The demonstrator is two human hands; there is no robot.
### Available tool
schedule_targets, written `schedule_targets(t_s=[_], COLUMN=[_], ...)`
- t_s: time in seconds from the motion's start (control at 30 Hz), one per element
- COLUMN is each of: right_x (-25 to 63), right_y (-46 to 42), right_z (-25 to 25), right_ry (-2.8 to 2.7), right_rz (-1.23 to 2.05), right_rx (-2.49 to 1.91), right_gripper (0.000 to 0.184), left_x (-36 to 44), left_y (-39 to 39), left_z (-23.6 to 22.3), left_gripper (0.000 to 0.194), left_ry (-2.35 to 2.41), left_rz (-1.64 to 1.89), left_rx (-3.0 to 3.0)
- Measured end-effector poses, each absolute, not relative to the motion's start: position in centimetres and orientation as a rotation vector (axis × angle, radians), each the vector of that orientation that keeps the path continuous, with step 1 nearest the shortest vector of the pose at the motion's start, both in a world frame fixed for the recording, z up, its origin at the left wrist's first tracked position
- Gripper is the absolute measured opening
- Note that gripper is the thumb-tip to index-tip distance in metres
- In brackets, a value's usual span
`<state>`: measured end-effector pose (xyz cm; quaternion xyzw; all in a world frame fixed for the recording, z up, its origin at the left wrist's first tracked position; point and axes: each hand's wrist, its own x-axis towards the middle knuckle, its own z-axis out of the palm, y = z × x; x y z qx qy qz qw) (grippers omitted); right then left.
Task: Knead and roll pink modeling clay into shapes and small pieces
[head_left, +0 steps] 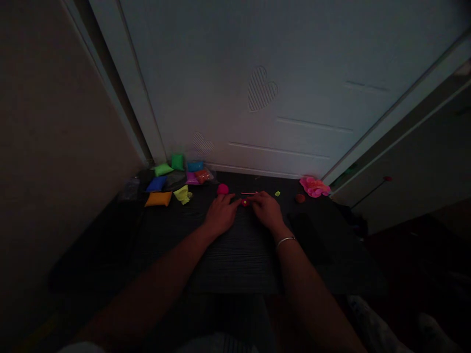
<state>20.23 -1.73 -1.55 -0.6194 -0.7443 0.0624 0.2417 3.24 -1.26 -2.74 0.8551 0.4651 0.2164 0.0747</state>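
Note:
A small pink-red clay-like piece (245, 202) with a pale yellow centre lies on the dark table between my hands. My left hand (222, 214) rests on the tabletop, its fingers stretched and apart, one fingertip at the piece's left edge. From the other side my right hand (268, 208) reaches in with thumb and fingers pinched close to the piece; what they hold, if anything, is too dark and small to make out. Just beyond the fingers lies a thin pinkish stick (249, 193). A bright pink ball (222, 189) sits behind my left fingers.
Several coloured packets, among them an orange one (158, 199) and a blue one (157, 184), lie at the left beside a crumpled yellow piece (183, 194). At right are a pink flower-like object (315, 187), a reddish-brown lump (300, 198) and a yellow scrap (277, 193). A white panel (235, 122) rises behind the table.

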Motion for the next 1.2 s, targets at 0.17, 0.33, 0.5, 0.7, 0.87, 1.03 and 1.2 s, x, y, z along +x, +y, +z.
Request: schedule_targets(t_s=[0.17, 0.33, 0.5, 0.7, 0.87, 1.03, 1.2], right_x=[20.1, 20.1, 20.1, 19.9, 19.8, 19.7, 19.4], right_y=[-2.0, -1.9, -1.9, -2.0, -2.1, -2.3, -2.2], right_z=[-1.4, -1.6, -1.5, -1.3, -0.9, -0.5, -0.5], right_ry=[-2.099, -2.144, -2.122, -2.149, -2.146, -2.085, -2.056], right_rz=[0.123, 0.098, 0.122, 0.128, 0.143, 0.176, 0.15], right_rx=[-1.683, -1.721, -1.723, -1.754, -1.83, -1.945, -2.018], right_gripper=[0.027, 0.027, 0.028, 0.029, 0.029, 0.031, 0.032], left_x=[3.2, 3.1, 3.1, 3.0, 3.0, 3.0, 3.2], left_y=[-1.4, -1.4, -1.3, -1.2, -1.3, -1.4, -1.5], left_z=[-2.8, -2.9, -2.8, -2.8, -2.9, -2.7, -2.5], left_gripper=[0.038, 0.039, 0.041, 0.042, 0.041, 0.043, 0.044], left_ry=[1.406, 1.432, 1.425, 1.43, 1.453, 1.482, 1.478], left_rz=[0.631, 0.585, 0.604, 0.604, 0.579, 0.569, 0.553], left_rx=[2.581, 2.646, 2.646, 2.648, 2.677, 2.705, 2.72])
